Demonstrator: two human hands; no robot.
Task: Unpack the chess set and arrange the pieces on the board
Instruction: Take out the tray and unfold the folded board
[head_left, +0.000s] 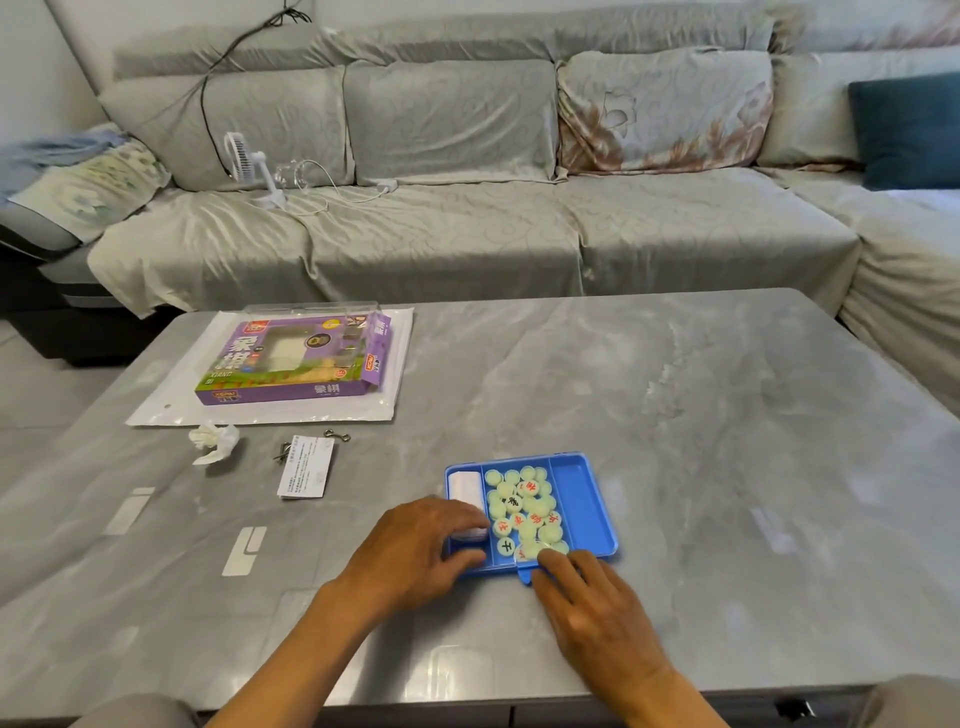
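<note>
You're clearly in somebody's living room here. That big grey sofa (467, 208) wraps from 10 o'clock round to 3 o'clock, all draped in loose covers, with a floral cushion (665, 111) and a teal pillow (909, 130) at 2 o'clock. A little desk fan (249, 166) and its cable are dumped on the seat at 11 o'clock. You're sitting at a low marble-look coffee table (675, 415), tissue (215, 441) lying on it. Proper home stuff.
</note>
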